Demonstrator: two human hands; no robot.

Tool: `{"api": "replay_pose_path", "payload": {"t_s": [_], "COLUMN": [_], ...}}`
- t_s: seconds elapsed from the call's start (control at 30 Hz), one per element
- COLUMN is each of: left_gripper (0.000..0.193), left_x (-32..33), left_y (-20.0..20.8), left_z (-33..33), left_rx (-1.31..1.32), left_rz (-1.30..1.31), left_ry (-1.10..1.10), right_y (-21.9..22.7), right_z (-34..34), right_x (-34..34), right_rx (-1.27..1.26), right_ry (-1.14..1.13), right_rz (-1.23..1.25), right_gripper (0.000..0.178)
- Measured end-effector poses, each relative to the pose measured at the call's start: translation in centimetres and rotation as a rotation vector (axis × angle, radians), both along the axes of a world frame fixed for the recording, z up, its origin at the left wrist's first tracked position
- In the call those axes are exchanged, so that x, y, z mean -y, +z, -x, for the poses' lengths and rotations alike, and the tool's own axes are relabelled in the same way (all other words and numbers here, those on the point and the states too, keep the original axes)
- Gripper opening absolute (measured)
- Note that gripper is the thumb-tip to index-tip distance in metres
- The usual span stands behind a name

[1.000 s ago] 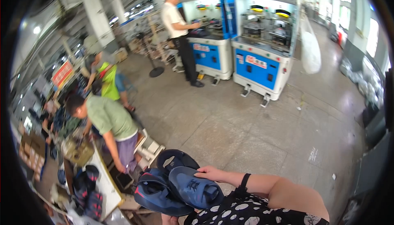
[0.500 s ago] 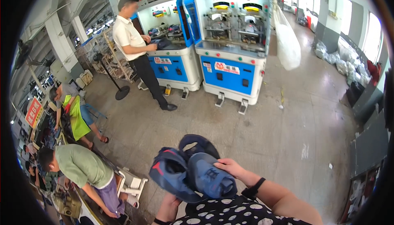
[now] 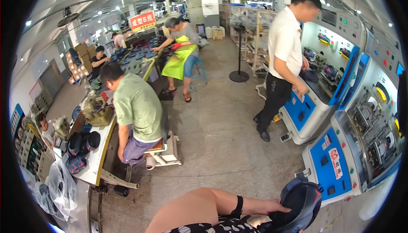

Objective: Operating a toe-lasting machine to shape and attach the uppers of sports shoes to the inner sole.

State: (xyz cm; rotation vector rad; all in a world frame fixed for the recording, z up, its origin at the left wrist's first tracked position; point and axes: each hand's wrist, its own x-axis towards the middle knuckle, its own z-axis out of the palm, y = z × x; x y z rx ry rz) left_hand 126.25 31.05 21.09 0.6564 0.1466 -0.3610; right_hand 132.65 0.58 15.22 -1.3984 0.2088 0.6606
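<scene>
At the lower right, my left hand [image 3: 278, 207] is closed on the edge of a bunch of dark blue sneakers [image 3: 301, 203], its thumb lying over the near side. A black opening and a small red patch show on the bundle. The sneakers overlap, so I cannot tell them apart clearly. A black band circles my left wrist. My left forearm crosses the lower edge toward the right. My right hand is out of sight, below or behind the sneakers.
Blue and white machines [image 3: 325, 165] stand at the right, with a person in a white shirt [image 3: 282, 42] before them. At left, a person in a green shirt [image 3: 138, 105] sits by a long bench [image 3: 95, 160] bearing shoes. A standing fan [image 3: 239, 76] is farther back.
My view has swung left, bringing the bench and seated people nearer the middle. The sneakers have gone from lower middle to lower right of the picture, and my right hand has left view.
</scene>
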Motion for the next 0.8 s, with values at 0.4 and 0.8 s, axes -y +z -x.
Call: {"api": "replay_pose_path", "payload": {"t_s": [0.4,0.8], "left_gripper": [0.031,0.033], "left_x": [-7.3,-6.3], "left_y": [1.3,5.0], "left_z": [-25.7,-58.1], "left_rx": [-0.164,0.077], "left_rz": [-0.13,-0.091], "left_ry": [0.184,0.212], "right_y": [7.5,17.1], "right_z": [-28.3,-61.4], "right_x": [-9.8,-8.7], "right_rx": [0.181,0.659], "right_ry": [0.091,0.298], "right_rz": [-0.214,0.172], "right_gripper": [0.023,0.025]}}
